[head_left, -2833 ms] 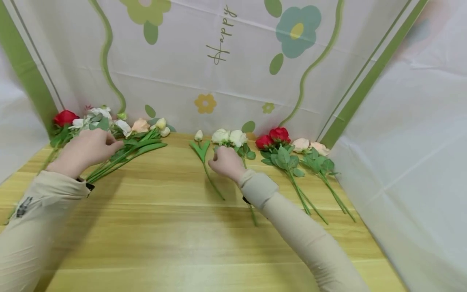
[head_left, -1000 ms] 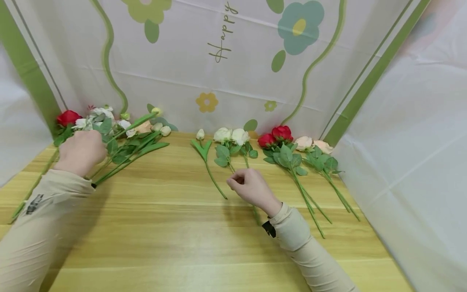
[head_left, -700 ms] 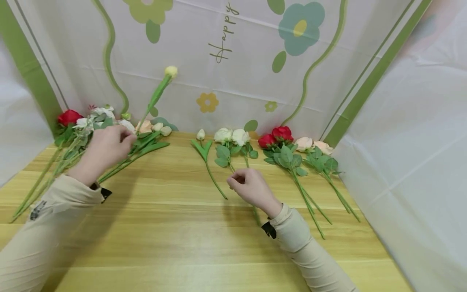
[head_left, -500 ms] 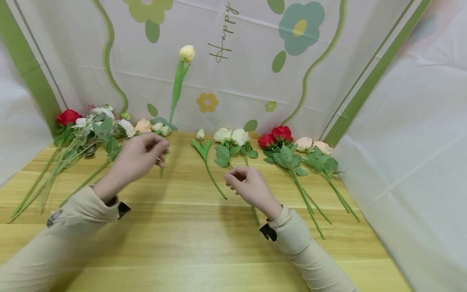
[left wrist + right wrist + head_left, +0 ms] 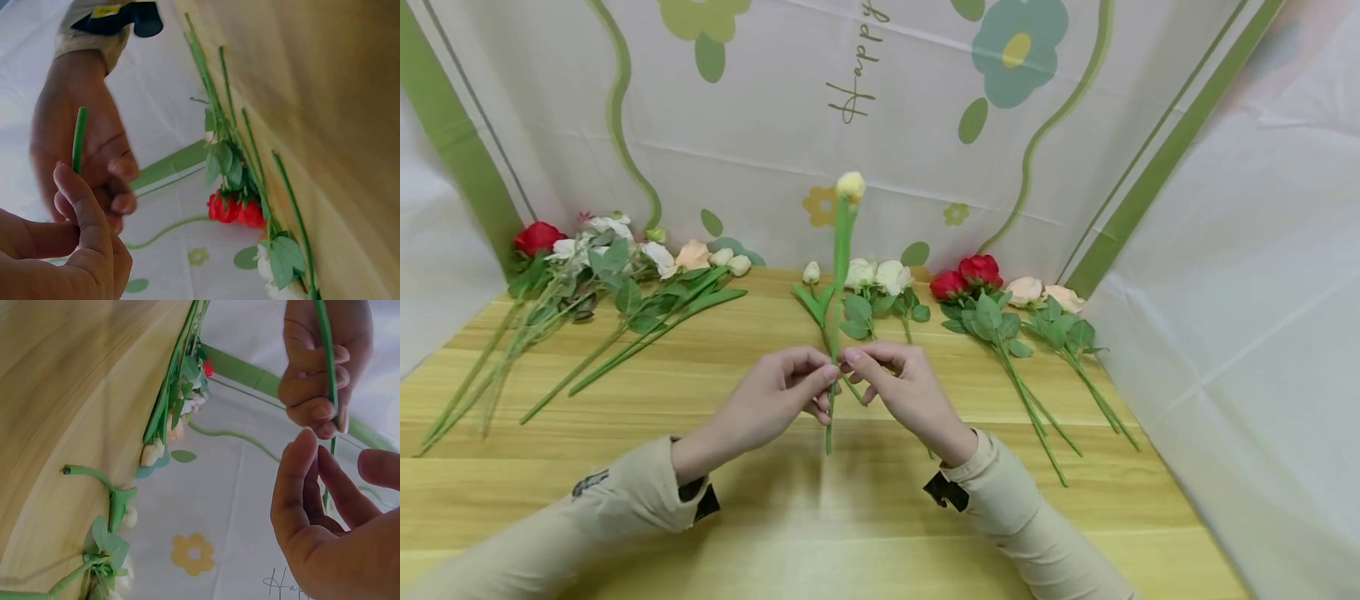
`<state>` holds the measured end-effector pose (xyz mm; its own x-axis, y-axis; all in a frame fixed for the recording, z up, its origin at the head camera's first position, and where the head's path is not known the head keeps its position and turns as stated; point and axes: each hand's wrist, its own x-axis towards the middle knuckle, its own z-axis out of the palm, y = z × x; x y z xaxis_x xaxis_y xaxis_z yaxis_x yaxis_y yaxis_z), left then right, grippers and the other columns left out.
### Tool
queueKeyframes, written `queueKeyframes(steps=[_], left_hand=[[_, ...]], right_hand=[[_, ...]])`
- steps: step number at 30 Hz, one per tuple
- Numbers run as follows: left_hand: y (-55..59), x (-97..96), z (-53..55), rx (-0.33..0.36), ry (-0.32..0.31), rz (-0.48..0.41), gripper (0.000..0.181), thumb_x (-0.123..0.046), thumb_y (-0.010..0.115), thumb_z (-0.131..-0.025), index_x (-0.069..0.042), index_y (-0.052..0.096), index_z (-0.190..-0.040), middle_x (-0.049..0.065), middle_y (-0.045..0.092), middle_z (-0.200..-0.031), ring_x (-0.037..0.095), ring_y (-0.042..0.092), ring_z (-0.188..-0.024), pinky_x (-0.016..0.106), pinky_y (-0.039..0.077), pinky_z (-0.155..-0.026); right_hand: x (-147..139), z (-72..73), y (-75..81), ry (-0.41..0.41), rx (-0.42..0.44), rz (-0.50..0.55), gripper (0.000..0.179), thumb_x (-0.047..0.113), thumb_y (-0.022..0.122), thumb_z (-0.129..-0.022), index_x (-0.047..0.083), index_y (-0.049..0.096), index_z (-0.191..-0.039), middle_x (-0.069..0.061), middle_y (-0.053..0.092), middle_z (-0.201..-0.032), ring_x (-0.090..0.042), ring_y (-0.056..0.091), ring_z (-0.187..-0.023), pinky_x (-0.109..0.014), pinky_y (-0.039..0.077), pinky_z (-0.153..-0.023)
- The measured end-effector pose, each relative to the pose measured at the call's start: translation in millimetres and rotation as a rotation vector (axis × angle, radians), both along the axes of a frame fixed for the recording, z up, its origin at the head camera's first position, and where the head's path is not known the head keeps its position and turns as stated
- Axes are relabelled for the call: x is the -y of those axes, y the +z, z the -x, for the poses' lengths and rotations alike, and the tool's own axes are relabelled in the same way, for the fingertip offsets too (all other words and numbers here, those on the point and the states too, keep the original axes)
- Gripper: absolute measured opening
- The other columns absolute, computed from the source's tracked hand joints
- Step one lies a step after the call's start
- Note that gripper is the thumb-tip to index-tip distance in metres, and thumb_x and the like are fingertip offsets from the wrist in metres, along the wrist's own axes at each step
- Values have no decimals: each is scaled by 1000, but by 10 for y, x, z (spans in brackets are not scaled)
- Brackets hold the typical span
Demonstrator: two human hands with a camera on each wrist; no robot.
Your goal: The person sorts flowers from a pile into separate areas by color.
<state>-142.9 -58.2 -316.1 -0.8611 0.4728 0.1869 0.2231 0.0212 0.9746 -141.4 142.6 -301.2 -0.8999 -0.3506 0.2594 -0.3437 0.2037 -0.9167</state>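
Note:
Over the middle of the table a pale yellow tulip stands nearly upright. My left hand pinches its green stem between thumb and fingers; the stem's lower end sticks out in the left wrist view. Right beside the stem is my right hand, fingers loosely bent, and the right wrist view shows its thumb apart from the fingers. Whether those fingers touch the stem I cannot tell. Behind the hands lie a single white tulip and two white roses, their stems partly hidden.
Red roses and pale pink roses lie to the right. At the left is a pile with a red rose, white blooms, a peach rose and tulips. A printed cloth hangs behind the wooden table.
My left hand has lifted the yellow tulip from the left pile and carried it right, to beside my right hand. The right hand drew back from the white roses earlier and has stayed near there since.

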Motion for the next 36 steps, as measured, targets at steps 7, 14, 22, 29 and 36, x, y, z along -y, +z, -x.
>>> queueKeyframes(steps=[7,14,22,29,36], left_hand=[[-122,-69,-85,-72,-24,55,13,-13,58,-101,-2,65,-99,18,61,-76,30,64,-64,46,56,-61],[-109,-57,-86,-119,-68,122,14,-13,59,-101,-6,68,-94,10,64,-80,32,65,-67,40,57,-58],[49,174,42,-249,-55,391,14,-15,61,-100,-8,69,-91,0,64,-75,20,65,-67,31,55,-58],[184,316,79,-316,-24,510,15,-15,60,-100,-13,71,-89,-6,63,-71,12,63,-65,31,52,-56],[224,353,66,-323,-21,541,16,-15,60,-100,-13,71,-89,-8,62,-71,10,62,-66,30,52,-59]], right_hand=[[-6,-16,-53,13,-16,14,18,16,65,-98,2,76,-100,-6,72,-95,-28,64,-84,-38,55,-64],[-7,-16,-63,-15,-7,-54,12,11,67,-94,4,77,-93,-4,72,-90,-37,62,-76,-34,54,-61],[-52,164,-41,-128,70,-199,13,12,69,-91,3,78,-91,-11,71,-83,-28,61,-68,-33,52,-57],[66,624,-9,-181,64,-547,26,13,66,-87,9,73,-62,5,48,-47,-9,32,-43,-24,27,-43],[337,967,-91,-167,70,-830,42,4,58,-83,16,35,-50,6,23,-45,-8,17,-40,-24,16,-39]])
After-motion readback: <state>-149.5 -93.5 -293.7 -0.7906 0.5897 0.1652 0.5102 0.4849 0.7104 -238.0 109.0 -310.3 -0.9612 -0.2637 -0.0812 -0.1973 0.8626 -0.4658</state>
